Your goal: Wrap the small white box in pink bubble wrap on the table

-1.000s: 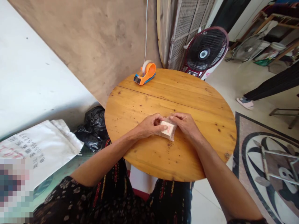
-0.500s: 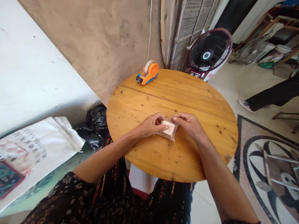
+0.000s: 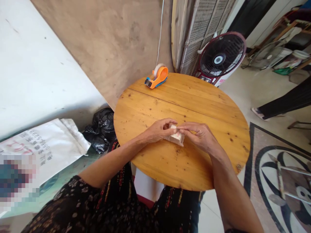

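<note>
A small pale block with reddish print, in a clear plastic wrapper [image 3: 177,138], rests on the round wooden table [image 3: 150,161]. My left hand [image 3: 161,130] is closed on the block's left side, thumb on top and fingers behind. From the right, my right hand [image 3: 198,134] pinches at the wrapper over the block's upper edge, thumb and forefinger pressed together. The fingers of both hands nearly meet and cover part of the block's top.
An orange tape dispenser [image 3: 159,77] stands at the table's far edge. Beyond it on the right is a fan [image 3: 218,59]. Black plastic bags [image 3: 103,127] and a white printed sack [image 3: 55,139] lie at left. Another person's leg [image 3: 286,100] shows at right.
My right hand has moved left across the top of the block, bringing its fingertips to my left thumb. My left hand keeps its hold. The whole view has shifted slightly.
</note>
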Action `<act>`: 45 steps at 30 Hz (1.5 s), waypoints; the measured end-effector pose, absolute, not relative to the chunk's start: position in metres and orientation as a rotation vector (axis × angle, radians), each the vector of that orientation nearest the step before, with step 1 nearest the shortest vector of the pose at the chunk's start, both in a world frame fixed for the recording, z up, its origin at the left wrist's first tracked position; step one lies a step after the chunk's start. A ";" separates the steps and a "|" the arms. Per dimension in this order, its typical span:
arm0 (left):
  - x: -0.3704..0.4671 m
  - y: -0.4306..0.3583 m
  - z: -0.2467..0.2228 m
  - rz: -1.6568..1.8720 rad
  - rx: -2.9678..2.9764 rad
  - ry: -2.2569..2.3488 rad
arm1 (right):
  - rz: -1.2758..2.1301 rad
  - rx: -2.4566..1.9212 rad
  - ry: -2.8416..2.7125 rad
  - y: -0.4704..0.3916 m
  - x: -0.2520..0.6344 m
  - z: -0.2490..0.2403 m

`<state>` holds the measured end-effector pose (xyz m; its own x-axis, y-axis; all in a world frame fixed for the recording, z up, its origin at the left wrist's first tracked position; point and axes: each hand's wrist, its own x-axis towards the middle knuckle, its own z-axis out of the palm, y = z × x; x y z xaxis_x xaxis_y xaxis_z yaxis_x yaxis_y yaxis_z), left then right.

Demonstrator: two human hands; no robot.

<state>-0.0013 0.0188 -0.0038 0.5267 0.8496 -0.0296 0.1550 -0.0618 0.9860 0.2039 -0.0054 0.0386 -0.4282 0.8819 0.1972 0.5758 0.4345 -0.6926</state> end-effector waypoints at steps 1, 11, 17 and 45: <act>-0.002 0.019 -0.003 0.711 1.556 0.873 | 0.707 -1.206 -2.164 -0.006 0.205 0.038; -0.017 0.025 0.000 0.596 1.564 0.676 | 0.654 -1.099 -2.329 -0.008 0.211 0.040; -0.017 0.023 0.003 0.554 1.512 0.725 | 0.762 -1.008 -2.078 -0.015 0.229 0.057; -0.015 0.018 0.001 0.608 1.488 0.715 | 0.642 -1.555 -1.913 -0.034 0.224 0.013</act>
